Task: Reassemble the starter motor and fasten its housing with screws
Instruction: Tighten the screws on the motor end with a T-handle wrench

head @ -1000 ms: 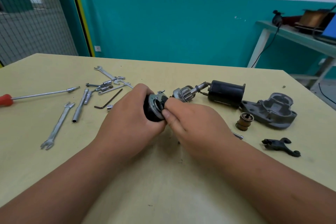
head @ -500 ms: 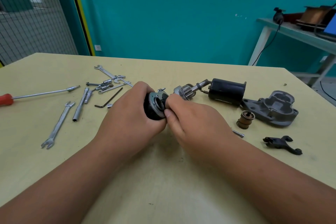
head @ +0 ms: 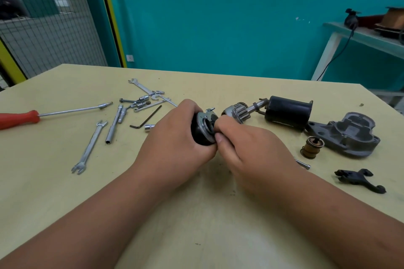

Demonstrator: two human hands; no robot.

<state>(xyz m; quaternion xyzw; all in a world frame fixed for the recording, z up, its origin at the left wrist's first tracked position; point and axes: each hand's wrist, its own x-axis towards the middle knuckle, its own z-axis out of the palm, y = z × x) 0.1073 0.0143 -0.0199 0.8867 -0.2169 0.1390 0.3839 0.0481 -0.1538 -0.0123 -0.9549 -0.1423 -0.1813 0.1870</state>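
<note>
Right fingers: the fingertips (head: 219,137) of the right hand (head: 247,148) are curled, with thumb and forefinger pinching the rim of the metal end plate (head: 201,120).
Left fingers: the left hand (head: 175,140) is wrapped round the black cylinder (head: 199,137) that carries the plate, over the middle of the table (head: 196,214).
Markings: none can be read on any part.
1 o'clock of the hands: the pinion shaft (head: 239,111) lies just beyond the right knuckles, its far end at the black motor housing (head: 288,113).
3 o'clock: the grey nose casting (head: 349,135) sits just beside the housing, with the brass-coloured plunger (head: 312,147) near its front edge. A bolt (head: 303,164) lies by the right wrist.
4 o'clock: black fork lever (head: 358,179).
9 to 11 o'clock: hex key (head: 146,119), tube socket (head: 113,124), spanner (head: 89,147), red-handled screwdriver (head: 19,119) and a cluster of small sockets (head: 144,99).
Change from one second ago: both grips stay on the same piece. The loose parts and tools lie as they did.
</note>
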